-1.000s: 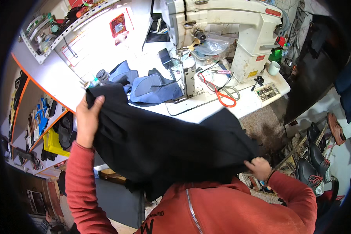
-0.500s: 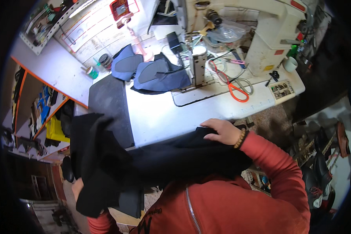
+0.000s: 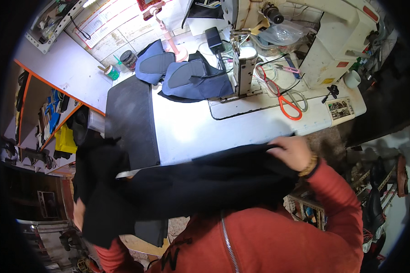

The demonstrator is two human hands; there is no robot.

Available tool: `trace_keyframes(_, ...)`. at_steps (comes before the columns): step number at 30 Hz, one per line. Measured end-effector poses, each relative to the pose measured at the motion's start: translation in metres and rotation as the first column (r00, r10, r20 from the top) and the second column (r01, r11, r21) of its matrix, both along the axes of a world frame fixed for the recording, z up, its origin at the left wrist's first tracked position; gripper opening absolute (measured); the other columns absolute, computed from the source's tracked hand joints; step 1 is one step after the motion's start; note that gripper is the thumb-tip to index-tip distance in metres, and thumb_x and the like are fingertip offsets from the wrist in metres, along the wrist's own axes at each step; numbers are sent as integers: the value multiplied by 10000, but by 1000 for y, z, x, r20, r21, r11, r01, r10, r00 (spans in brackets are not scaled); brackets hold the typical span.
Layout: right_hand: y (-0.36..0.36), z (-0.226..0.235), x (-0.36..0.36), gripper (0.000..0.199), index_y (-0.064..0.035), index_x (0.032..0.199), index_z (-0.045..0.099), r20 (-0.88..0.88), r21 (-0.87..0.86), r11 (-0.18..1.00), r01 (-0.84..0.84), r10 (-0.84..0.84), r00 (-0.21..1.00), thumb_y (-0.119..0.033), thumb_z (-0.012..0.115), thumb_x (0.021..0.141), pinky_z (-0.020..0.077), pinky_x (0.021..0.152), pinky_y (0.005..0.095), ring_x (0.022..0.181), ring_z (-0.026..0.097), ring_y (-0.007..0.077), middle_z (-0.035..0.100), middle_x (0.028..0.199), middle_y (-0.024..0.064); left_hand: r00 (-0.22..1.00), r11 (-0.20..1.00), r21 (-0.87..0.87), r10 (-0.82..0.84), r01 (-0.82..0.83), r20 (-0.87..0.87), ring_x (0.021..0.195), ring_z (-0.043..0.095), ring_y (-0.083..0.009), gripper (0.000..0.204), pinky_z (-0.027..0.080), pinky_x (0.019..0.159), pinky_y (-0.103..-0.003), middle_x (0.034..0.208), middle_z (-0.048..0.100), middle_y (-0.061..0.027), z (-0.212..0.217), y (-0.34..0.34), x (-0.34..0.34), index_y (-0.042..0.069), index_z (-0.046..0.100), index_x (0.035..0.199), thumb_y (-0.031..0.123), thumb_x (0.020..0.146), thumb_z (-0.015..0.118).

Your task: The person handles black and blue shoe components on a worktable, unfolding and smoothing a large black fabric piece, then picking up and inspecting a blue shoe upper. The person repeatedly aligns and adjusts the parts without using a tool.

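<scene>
A long piece of black cloth (image 3: 214, 186) stretches across my front, between my body and the near edge of the white sewing table (image 3: 187, 145). With its fingers closed, my right hand (image 3: 294, 154) grips the upper right corner of the cloth. My left hand (image 3: 79, 214) is at the cloth's bunched left end, which stands up in folds. Most of that hand is hidden by the cloth, so its fingers do not show. Part of the cloth lies over the table's front edge.
A sewing machine (image 3: 335, 50) stands at the back right. Red-handled scissors (image 3: 290, 108) and a tray of small parts (image 3: 340, 110) lie near it. Blue-grey fabric pieces (image 3: 193, 82) lie beside a black mat (image 3: 131, 120). Orange-edged shelves (image 3: 59, 88) are at left, shoes (image 3: 373, 200) at right.
My right hand has moved to the right, drawing the cloth's right end out straighter. The raised folds at the left end have shifted left. The whole view has shifted slightly.
</scene>
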State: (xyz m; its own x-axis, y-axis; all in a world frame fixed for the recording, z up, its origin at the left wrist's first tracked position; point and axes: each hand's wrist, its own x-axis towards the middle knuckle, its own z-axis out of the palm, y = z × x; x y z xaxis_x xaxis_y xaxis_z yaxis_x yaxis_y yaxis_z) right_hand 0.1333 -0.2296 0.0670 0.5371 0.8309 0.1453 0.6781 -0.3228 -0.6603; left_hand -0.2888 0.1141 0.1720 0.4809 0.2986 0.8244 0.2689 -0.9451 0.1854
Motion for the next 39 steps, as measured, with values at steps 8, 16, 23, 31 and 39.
trace_keyframes(8,-123,-31,92,189,2,993,637,37,306,711,633,-673,738,-184,658,965,490,689,343,706,610,250,629,773,159,892,997,-78,-20,-17,-452,902,697,-362,652,555,784,-406,1113,679,-182,-26,128,197,45,581,1296,435,816,787)
trace_keyframes(16,-166,-89,107,286,-35,1010,606,324,3,552,834,-789,522,-308,655,941,481,684,548,809,628,494,655,821,273,704,990,-10,92,-140,-704,1220,553,-352,757,498,989,-417,1398,511,-179,-104,171,242,55,495,1375,347,764,834)
trace_keyframes(23,-169,-77,122,418,-54,1168,655,39,65,681,729,-732,680,-154,809,792,528,856,445,963,668,404,701,1040,205,922,967,-83,202,-241,-330,1359,424,-398,699,280,1159,-453,1498,444,-216,-101,168,150,-8,443,1443,328,895,719)
trace_keyframes(31,-142,-58,121,288,-21,953,637,229,56,788,613,-607,761,-153,811,765,506,771,406,816,621,375,646,851,170,835,590,-594,434,-547,-337,1333,468,-361,638,320,1146,-418,1428,505,-264,-204,88,37,-107,506,1359,337,942,696)
trace_keyframes(39,-202,-56,176,264,41,1124,664,-445,393,528,752,-607,659,-189,633,998,471,835,249,905,573,105,687,1015,34,884,567,-824,389,-9,258,1037,611,-168,257,462,963,-313,1155,674,-82,-141,104,53,-58,610,1201,112,1016,555)
